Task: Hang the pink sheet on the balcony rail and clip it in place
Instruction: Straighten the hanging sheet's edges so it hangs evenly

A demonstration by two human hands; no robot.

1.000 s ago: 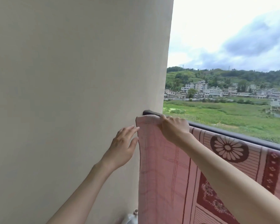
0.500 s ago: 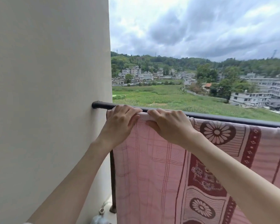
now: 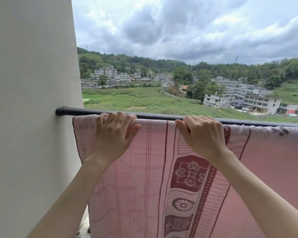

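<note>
Now both hands, left [image 3: 113, 138] and right [image 3: 202, 137], curl their fingers over the unlabelled pink sheet [image 3: 150, 177] on the rail [image 3: 162, 115].

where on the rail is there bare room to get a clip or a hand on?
Bare dark metal rail only between the white wall and the pink patterned sheet edge. Sheet-covered but hand-free: between left hand and right hand, and right of the right hand.

No legible text or labels anywhere.
</note>
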